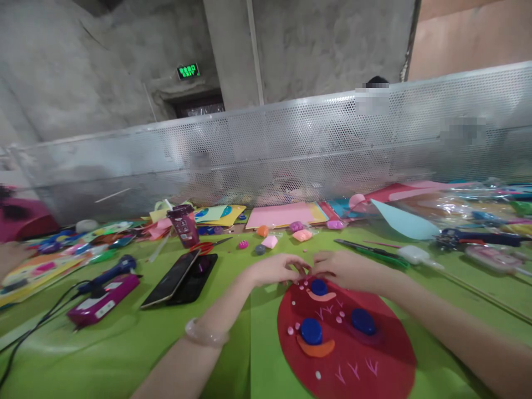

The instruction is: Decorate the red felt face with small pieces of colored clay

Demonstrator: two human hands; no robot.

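A red paper oval lies on a green sheet. It carries dark blue clay discs, an orange clay crescent, small pink clay balls and pink drawn marks. My left hand is at the oval's far edge, fingers bent in a pinch; a bracelet circles that wrist. Close beside it, almost touching, my right hand rests on the same edge with its fingers curled inward. Whatever sits between the fingertips is too small or hidden to name.
Beyond my hands lie packets of soft clay. To the left are orange-handled scissors, a purple cup, a phone and a purple box with a cable. Green scissors lie right. A perforated metal barrier stands behind.
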